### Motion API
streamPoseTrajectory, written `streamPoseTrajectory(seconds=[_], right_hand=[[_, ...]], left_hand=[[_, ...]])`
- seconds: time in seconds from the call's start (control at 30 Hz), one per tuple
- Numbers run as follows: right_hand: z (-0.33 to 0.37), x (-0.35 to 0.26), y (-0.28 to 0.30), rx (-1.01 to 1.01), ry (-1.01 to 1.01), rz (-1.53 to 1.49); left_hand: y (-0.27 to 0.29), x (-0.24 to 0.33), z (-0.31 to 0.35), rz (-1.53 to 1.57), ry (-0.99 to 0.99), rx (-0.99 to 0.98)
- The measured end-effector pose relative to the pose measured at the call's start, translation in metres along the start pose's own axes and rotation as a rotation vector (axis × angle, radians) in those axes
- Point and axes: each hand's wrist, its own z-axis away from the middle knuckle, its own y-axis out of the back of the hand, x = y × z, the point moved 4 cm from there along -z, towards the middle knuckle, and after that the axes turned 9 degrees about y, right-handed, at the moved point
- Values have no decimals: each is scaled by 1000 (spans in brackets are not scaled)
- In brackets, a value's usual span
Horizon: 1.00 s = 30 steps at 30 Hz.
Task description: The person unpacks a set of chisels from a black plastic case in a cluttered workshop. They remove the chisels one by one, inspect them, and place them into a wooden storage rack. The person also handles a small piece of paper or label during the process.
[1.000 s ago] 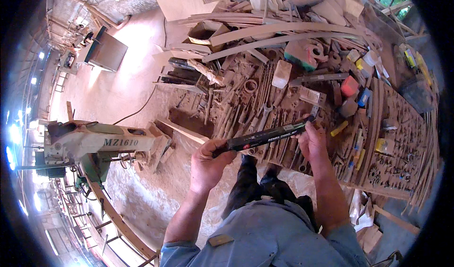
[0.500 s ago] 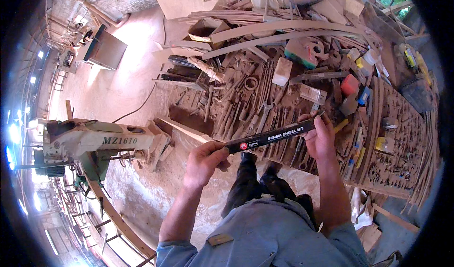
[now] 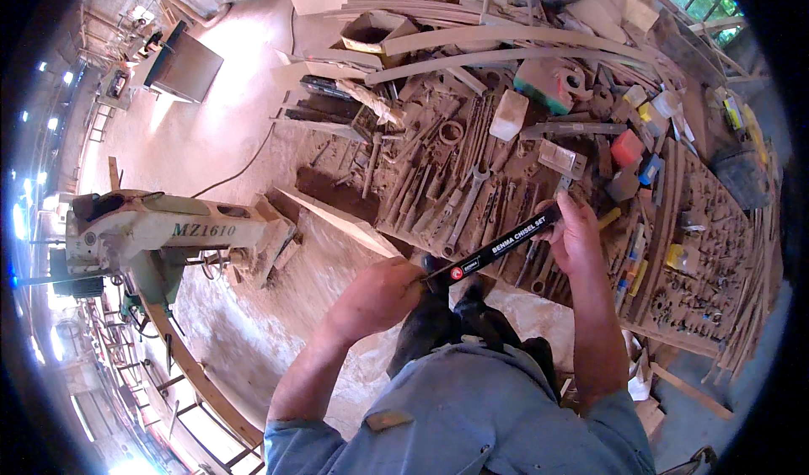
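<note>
A long, narrow black box (image 3: 510, 244) with pale lettering and a small red emblem is held between my hands, over the near edge of the tool-covered bench. My left hand (image 3: 381, 296) is closed at its lower left end, the fingertips partly hidden. Around the upper right end, my right hand (image 3: 577, 237) keeps its grip, thumb on top. The box slants up to the right. Just beyond it on the bench lie a combination wrench (image 3: 468, 210) and a row of dusty rod-like tools (image 3: 506, 205).
A cream-and-green machine (image 3: 202, 232) stands to the left. On the bench (image 3: 339, 216) are a whitish block (image 3: 509, 114), a red block-shaped object (image 3: 626, 149), an open carton (image 3: 379, 33) and long curved wood strips (image 3: 522, 37). Sawdust covers much of it.
My left hand has come lower and turned so its back shows more. The box now tilts more steeply, its left end lower. My right hand still grips the other end.
</note>
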Motion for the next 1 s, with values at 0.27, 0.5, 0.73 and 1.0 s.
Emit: streamPoseTrajectory(seconds=[0.27, 0.5, 0.73, 1.0], right_hand=[[14, 34, 5, 260, -327, -53], [25, 68, 29, 408, -467, -124], [25, 70, 23, 352, -471, -167], [31, 89, 48, 355, -631, -258]], left_hand=[[-15, -9, -2, 838, 202, -115], [-27, 5, -3, 246, -307, 717], [-28, 1, 7, 288, -113, 714], [-31, -14, 6, 372, -439, 491]])
